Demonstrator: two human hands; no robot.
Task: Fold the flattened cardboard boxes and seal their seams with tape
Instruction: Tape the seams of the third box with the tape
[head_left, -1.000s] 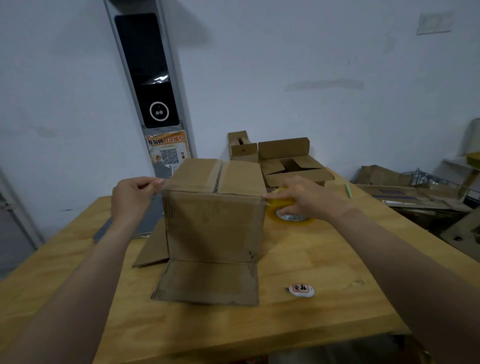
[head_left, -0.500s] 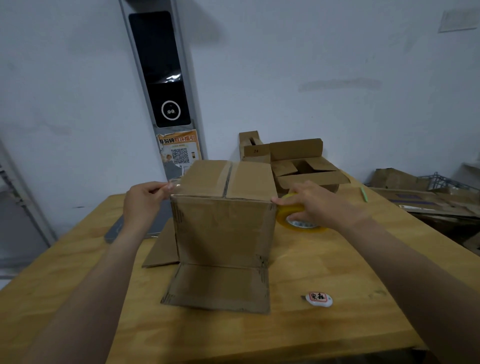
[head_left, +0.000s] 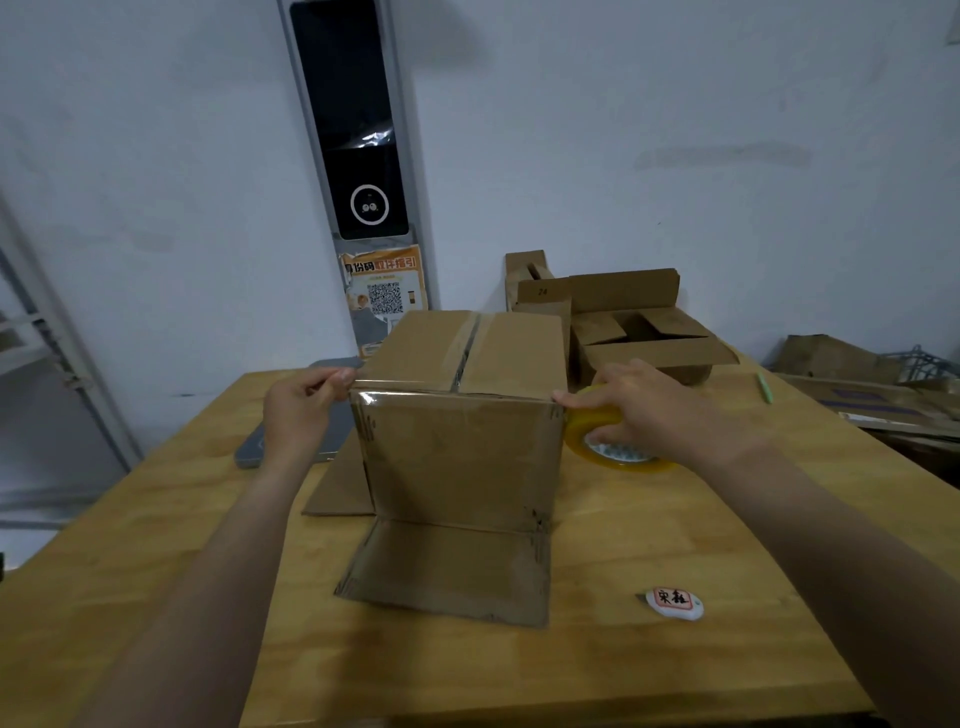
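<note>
broadly, a pale wooden worktop (head_left: 675, 525) filled the lower part of the view, set against a white wall. near its middle stood the cardboard box (head_left: 457, 457), upright, with its top flaps closed and clear tape along their centre seam. two of its bottom flaps lay splayed flat on the worktop, one toward the camera and one to the left. behind it to the right sat a cluster of open cardboard boxes (head_left: 649, 338), close to the wall. a flat grey slab (head_left: 249, 452) lay on the worktop, partly hidden behind the left forearm. the left hand (head_left: 304, 410) was at the box's top left front corner, fingers curled, pinching the end of a stretch of clear tape (head_left: 447, 397) that ran along the top front edge. the right hand (head_left: 644, 410) was at the top right front corner, fingers curled round a yellowish tape roll (head_left: 597, 441) just beside the box's right wall. a small white cutter (head_left: 672, 603) with a red label lay to the right of the near flap, well apart from both hands. a thin green pen (head_left: 764, 387) lay near the far right edge.
</note>
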